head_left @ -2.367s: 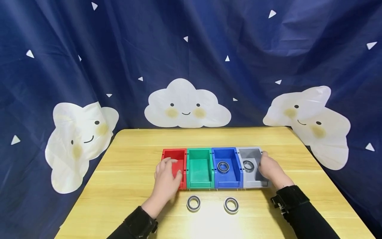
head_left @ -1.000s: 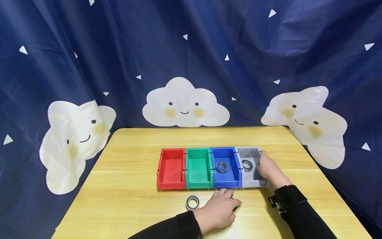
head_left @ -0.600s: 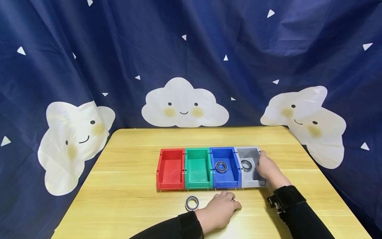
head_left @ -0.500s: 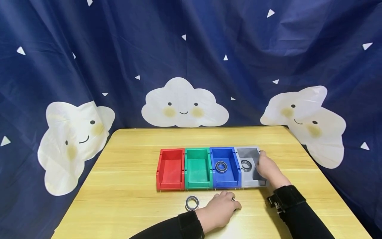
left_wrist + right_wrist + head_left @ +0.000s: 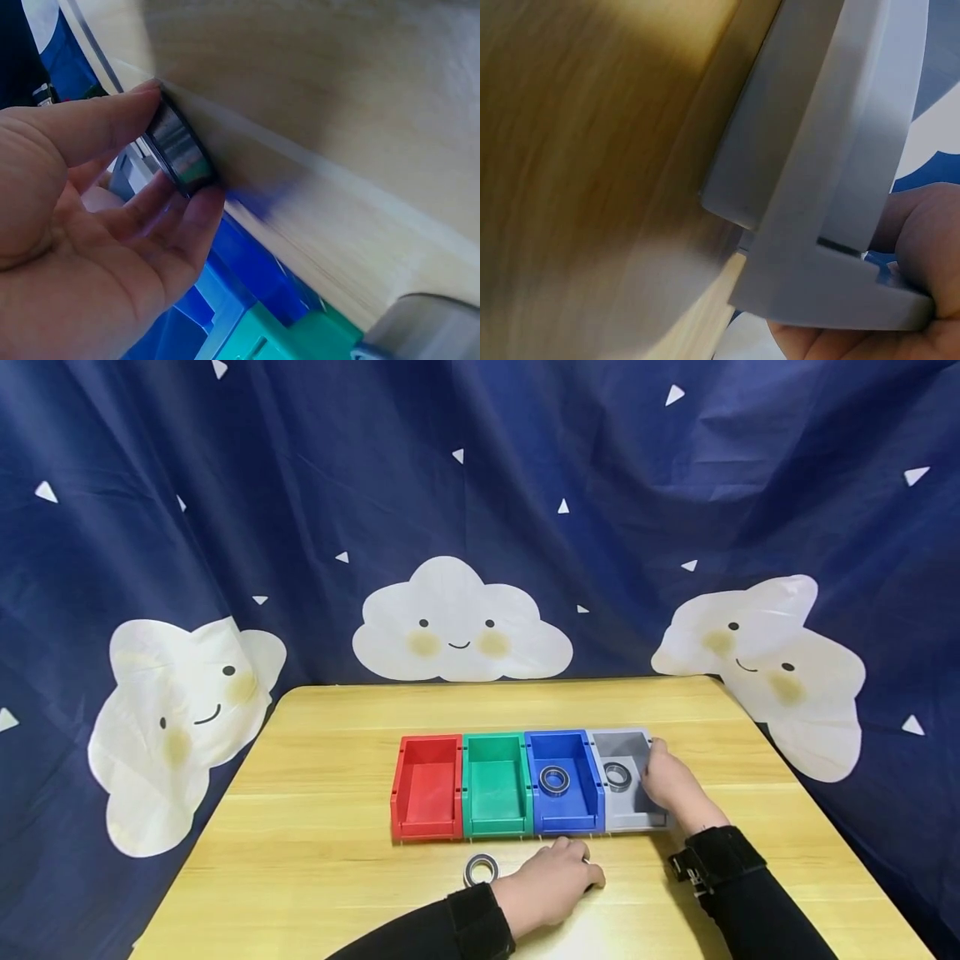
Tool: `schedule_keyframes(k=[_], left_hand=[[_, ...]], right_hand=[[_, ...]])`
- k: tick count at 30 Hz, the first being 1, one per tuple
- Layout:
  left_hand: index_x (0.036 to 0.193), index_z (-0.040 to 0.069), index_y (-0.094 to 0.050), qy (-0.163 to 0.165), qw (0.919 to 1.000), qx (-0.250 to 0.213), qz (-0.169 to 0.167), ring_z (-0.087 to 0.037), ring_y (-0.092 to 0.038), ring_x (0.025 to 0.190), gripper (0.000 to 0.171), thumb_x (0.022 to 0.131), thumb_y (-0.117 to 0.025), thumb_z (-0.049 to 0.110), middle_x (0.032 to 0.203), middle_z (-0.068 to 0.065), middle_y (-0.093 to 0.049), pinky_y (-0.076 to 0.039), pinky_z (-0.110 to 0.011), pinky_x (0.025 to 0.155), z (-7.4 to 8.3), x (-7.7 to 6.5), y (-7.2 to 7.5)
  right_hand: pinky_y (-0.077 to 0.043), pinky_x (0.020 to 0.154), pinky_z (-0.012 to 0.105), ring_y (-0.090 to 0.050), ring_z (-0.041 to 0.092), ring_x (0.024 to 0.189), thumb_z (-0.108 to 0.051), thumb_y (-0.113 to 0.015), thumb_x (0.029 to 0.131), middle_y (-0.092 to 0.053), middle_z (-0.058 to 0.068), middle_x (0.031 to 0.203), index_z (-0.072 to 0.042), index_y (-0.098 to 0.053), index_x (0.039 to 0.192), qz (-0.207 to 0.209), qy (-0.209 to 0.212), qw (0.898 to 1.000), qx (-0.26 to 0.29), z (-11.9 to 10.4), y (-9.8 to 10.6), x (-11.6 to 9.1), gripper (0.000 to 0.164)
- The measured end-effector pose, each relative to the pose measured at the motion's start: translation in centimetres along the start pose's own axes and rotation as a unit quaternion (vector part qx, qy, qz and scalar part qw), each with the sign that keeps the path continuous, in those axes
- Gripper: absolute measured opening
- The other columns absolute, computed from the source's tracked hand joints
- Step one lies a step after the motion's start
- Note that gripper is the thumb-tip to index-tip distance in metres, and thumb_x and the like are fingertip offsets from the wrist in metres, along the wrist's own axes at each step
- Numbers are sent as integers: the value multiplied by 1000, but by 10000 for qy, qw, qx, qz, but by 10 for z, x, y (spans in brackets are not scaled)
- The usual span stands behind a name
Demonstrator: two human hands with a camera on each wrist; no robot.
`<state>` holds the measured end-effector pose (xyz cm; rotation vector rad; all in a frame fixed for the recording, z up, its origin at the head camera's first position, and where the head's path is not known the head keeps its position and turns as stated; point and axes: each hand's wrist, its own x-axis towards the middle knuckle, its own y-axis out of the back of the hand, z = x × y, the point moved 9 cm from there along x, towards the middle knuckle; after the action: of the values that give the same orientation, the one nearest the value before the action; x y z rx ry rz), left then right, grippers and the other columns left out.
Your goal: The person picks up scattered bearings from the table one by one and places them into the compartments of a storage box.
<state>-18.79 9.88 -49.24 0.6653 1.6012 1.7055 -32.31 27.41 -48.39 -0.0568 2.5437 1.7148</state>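
Note:
My left hand (image 5: 551,885) pinches a ball bearing (image 5: 180,146) between thumb and fingers, over the table in front of the blue bin (image 5: 570,822). In the left wrist view the bearing stands tilted on its edge; in the head view the hand hides nearly all of it. My right hand (image 5: 675,785) grips the outer side wall of the grey bin (image 5: 637,821), fingers curled over its rim. One bearing (image 5: 607,777) lies in the grey bin and another (image 5: 542,781) in the blue one. A further bearing (image 5: 468,870) lies on the table by the left wrist.
A green bin (image 5: 498,827) and a red bin (image 5: 427,829) continue the joined row to the left, with nothing in them. The row stands on a wooden table (image 5: 300,860). Behind the table hangs a dark blue curtain (image 5: 480,527) with cloud faces.
My left hand has moved right and nearer from the red bin to the bearing on the table, and has taken hold of it. The right hand stays on the grey bin.

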Motion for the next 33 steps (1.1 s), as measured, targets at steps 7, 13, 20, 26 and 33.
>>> schedule_keyframes(k=[7,13,20,26,33], left_hand=[[117,39,-70,-154,9997,103,-154,-8,-47,93,33,92,-69,17,104,9,-55,-44,-23,78,-1,2,-1],[118,37,-70,-303,9993,217,-29,-8,-48,93,31,92,-69,19,105,9,-57,-43,-21,82,-1,-4,10],[123,36,-67,-356,9993,51,-53,-8,-50,101,45,85,-77,15,114,9,-57,-44,-23,89,-7,-14,34],[126,32,-67,-353,9991,-234,13,-8,-50,102,51,82,-79,10,115,9,-59,-44,-22,90,-17,-22,56],[126,29,-67,-112,9988,-471,100,-12,-51,107,42,91,-70,7,123,3,-58,-46,-26,94,-37,-31,74]], right_hand=[[-50,88,58,-60,53,104,-2,-40,96,-52,49,114,26,-14,138,-17,-6,10000,10,-1,-1,1,56],[-49,88,58,-60,54,104,-1,-41,96,-53,49,112,26,-15,136,37,58,10000,16,-4,0,0,55],[-49,90,59,-59,54,106,0,-41,96,-52,48,114,25,-15,138,19,-7,10000,53,-3,0,1,56],[-47,92,60,-57,56,107,0,-40,96,-50,50,114,27,-13,137,7,34,10000,21,0,0,0,56],[-49,89,59,-59,56,103,0,-44,95,-52,49,111,27,-14,136,61,111,9999,-10,-2,1,-1,57]])
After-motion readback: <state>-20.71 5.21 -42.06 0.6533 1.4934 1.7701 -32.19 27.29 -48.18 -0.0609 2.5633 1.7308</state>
